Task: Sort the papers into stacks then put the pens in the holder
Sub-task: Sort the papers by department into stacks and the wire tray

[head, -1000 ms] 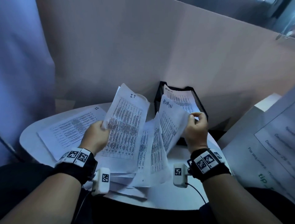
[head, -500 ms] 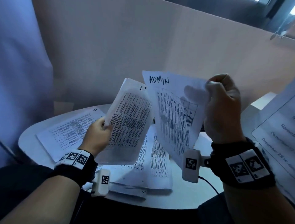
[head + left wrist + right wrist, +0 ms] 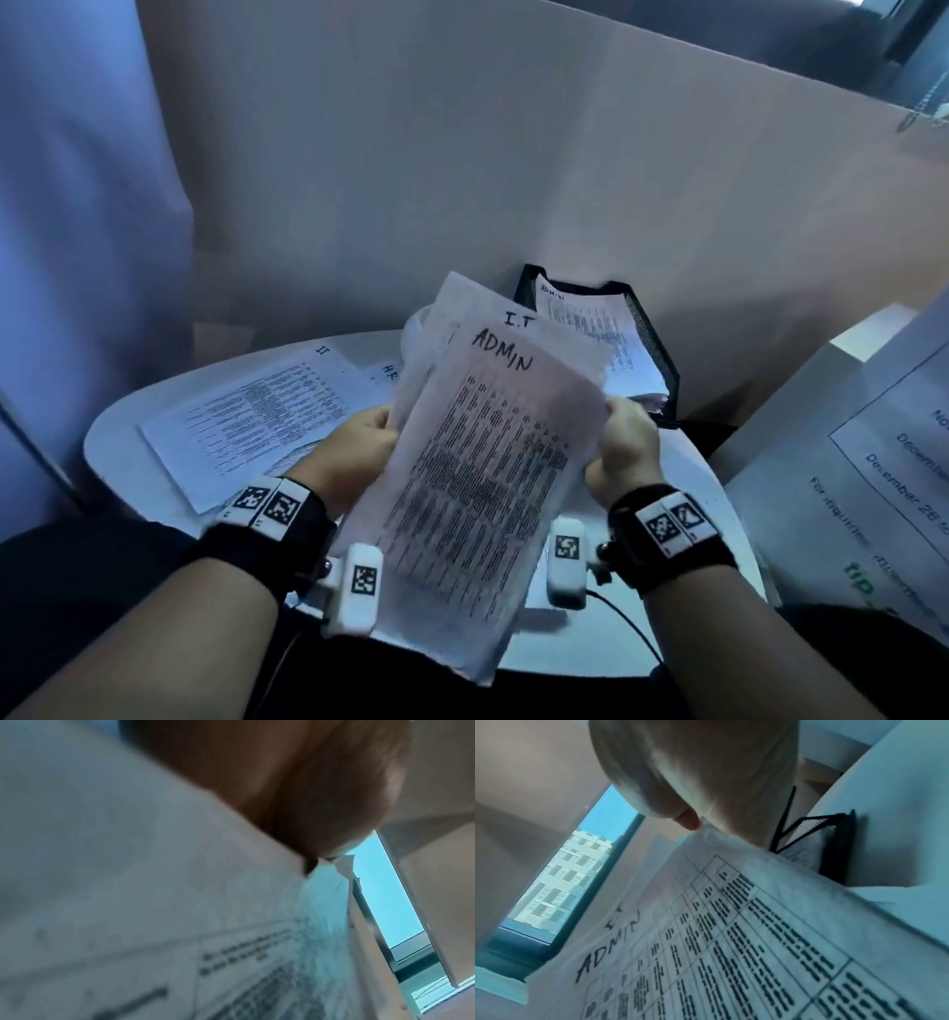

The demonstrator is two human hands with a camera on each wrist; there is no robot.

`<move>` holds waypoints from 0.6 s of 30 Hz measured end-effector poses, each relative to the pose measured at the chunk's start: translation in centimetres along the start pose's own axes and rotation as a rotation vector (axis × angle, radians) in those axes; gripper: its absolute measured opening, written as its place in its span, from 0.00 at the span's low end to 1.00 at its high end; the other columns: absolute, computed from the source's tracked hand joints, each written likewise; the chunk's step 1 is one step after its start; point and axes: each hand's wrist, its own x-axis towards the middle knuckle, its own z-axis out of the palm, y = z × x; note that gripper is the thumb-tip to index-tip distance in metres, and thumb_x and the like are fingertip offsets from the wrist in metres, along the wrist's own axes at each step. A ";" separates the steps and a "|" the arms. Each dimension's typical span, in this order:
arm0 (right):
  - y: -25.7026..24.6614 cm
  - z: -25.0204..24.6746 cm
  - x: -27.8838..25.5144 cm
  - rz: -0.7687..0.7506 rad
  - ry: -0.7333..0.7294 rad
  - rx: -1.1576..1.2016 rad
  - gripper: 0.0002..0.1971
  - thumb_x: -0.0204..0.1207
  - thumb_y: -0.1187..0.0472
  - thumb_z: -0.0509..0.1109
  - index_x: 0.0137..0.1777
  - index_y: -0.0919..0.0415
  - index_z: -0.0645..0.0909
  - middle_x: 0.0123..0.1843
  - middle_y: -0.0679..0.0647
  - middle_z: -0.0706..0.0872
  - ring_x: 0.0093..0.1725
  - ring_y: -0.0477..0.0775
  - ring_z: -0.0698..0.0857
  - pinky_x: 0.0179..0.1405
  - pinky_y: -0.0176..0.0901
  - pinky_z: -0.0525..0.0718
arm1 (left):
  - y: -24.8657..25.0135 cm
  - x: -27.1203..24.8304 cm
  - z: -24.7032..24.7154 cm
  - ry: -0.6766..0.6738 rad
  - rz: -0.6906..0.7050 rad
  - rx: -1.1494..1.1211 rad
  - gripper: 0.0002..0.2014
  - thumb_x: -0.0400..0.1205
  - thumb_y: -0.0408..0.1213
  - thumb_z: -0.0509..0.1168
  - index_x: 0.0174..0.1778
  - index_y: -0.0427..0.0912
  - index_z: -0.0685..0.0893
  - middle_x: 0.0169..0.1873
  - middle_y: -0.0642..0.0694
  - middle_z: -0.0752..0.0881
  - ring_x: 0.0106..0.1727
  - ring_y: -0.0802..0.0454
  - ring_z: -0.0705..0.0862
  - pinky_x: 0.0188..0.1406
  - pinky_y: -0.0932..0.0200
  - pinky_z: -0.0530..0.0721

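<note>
Both hands hold up a bundle of printed papers over the table. The front sheet [image 3: 488, 462] is headed ADMIN, and a sheet headed I.T [image 3: 518, 321] shows behind it. My left hand [image 3: 377, 437] grips the bundle's left edge; my right hand [image 3: 619, 437] pinches its right edge. In the right wrist view the fingers [image 3: 687, 819] pinch the ADMIN sheet [image 3: 731, 943]. The left wrist view shows my thumb [image 3: 321, 801] on blurred paper [image 3: 128, 882]. A black mesh tray [image 3: 662, 360] behind holds an ADMIN sheet [image 3: 580, 324]. No pens or holder are in view.
On the white round table [image 3: 118, 452] an IT sheet [image 3: 257, 416] lies at the left, with an HR sheet [image 3: 387, 371] beside it. A beige partition [image 3: 462, 180] stands close behind. A white board with a printed notice [image 3: 873, 462] leans at the right.
My right hand has come down and left from its raised position, and the ADMIN sheet now lies in front of the I.T sheet. Both hands now hold the bundle.
</note>
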 end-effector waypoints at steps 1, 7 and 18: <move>0.8 0.3 0.0 0.016 0.005 -0.014 0.13 0.77 0.73 0.58 0.36 0.57 0.68 0.31 0.54 0.75 0.25 0.52 0.78 0.22 0.41 0.77 | -0.5 0.2 -0.2 -0.005 -0.028 0.030 0.12 0.87 0.28 0.65 0.46 0.41 0.94 0.44 0.32 0.93 0.42 0.42 0.89 0.48 0.43 0.86; 4.2 1.5 0.8 0.025 0.157 -0.136 0.09 0.78 0.67 0.54 0.39 0.55 0.71 0.33 0.51 0.65 0.31 0.53 0.66 0.33 0.47 0.66 | -0.5 0.3 -0.3 -0.031 -0.028 0.124 0.32 0.86 0.64 0.62 0.79 0.45 0.81 0.74 0.55 0.82 0.75 0.55 0.78 0.84 0.46 0.68; 6.6 2.6 4.0 0.032 0.251 -0.162 0.14 0.81 0.63 0.56 0.34 0.52 0.67 0.30 0.51 0.70 0.27 0.51 0.66 0.26 0.40 0.67 | -1.1 0.8 -0.5 -0.162 -0.011 0.184 0.42 0.64 0.69 0.80 0.70 0.49 0.84 0.60 0.48 0.93 0.63 0.49 0.90 0.69 0.43 0.84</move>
